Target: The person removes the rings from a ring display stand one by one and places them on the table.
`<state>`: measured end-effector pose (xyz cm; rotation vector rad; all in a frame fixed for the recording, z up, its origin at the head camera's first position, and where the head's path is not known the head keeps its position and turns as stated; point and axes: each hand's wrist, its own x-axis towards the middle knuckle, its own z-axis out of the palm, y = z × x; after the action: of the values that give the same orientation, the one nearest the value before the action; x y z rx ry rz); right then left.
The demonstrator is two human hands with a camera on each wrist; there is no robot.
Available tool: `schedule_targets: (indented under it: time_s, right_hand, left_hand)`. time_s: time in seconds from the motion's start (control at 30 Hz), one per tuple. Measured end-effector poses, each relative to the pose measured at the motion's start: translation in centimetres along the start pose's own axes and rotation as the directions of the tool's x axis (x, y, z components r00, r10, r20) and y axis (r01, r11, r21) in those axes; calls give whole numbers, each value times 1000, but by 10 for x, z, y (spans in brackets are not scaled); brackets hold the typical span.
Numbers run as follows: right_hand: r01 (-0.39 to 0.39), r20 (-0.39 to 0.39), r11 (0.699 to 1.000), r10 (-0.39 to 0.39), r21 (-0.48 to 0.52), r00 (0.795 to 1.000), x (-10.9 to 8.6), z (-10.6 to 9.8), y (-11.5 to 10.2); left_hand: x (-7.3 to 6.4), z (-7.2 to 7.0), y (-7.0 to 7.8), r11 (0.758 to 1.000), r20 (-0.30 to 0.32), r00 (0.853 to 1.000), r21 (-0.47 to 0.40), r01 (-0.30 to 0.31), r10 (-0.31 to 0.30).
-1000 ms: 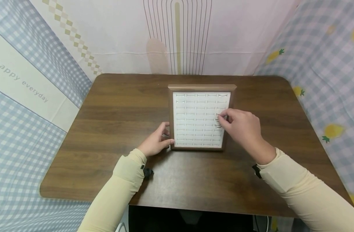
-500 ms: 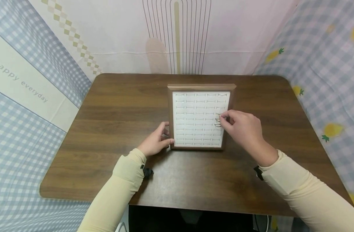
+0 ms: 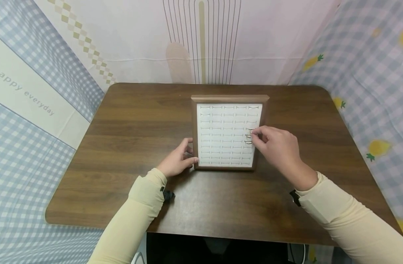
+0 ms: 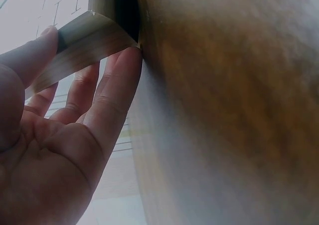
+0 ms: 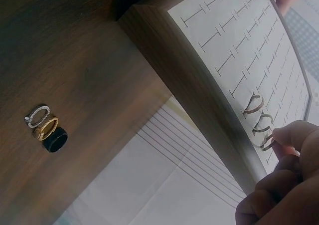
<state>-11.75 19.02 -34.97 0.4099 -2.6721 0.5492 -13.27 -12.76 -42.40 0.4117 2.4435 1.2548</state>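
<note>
A ring display board, white with rows of slots in a brown wooden frame, stands propped up on the table. My left hand grips its lower left edge. In the left wrist view the thumb lies on the front of the frame, with the other fingers behind. At the board's right column, my right hand pinches a thin ring at a slot between thumb and index finger. Two more rings sit in slots beside it: a reddish-brown one and a dull metallic one.
Three loose rings lie on the table in the right wrist view: a silver one, a gold one and a black one. The brown table is bordered by patterned cloths at the back and sides.
My right fingertips have shifted slightly to the right at the board, still pinching the ring. The left hand and the board hold their place.
</note>
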Motion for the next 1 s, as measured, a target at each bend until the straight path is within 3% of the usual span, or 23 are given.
schedule_targets:
  time_s: [0.2,0.47,1.0]
  right_hand:
    - [3,-27,1000,-2,2,1000,-2,-1,3]
    - [-62,-63,998,62,1,996,-7,-7,17]
    - [-193,50,980,196,-47,979,-15,0,60]
  left_hand:
    - [0,0,0,1000,4,1000,-14,3,-3]
    - [1,0,-1,999,10,1000,-31,14,-14]
    - [-1,0,1,999,15,1000,-42,7,-7]
